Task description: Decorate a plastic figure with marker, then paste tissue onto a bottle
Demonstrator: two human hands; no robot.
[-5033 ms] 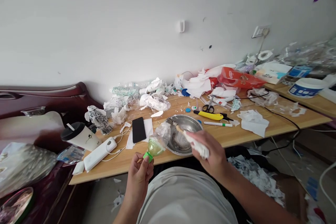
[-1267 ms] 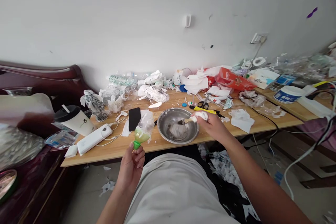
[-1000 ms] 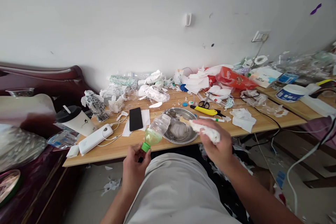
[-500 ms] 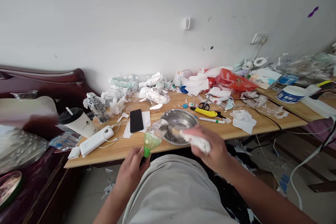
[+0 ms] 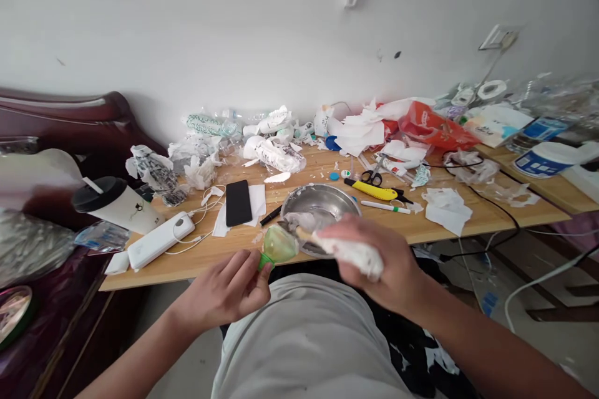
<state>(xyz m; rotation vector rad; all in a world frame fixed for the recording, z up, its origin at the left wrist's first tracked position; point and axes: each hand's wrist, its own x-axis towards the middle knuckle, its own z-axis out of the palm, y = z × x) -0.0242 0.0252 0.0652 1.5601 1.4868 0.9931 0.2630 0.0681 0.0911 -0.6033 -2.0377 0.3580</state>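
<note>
Fingers (image 5: 246,259) of the left hand (image 5: 229,290) pinch the green cap (image 5: 265,261) of a tilted plastic bottle (image 5: 281,244), held at the tabletop's (image 5: 208,260) front edge; those of the right hand (image 5: 386,255) wrap the white-coated handle (image 5: 353,254) of a brush (image 5: 306,235), its tip at the bottle, near the steel basin (image 5: 347,195). Hard brushing could twist the bottle from so narrow a hold; an overloaded tip could drip toward the smartphone (image 5: 238,203).

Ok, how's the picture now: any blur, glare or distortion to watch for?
Head view: right hand and its white-wrapped tool look blurred, likely by motion; head view: pale highlights on the metal bowl; head view: wide-angle stretch toward the edges, plastic bag at left smeared; head view: light soft, shadows faint.
</note>
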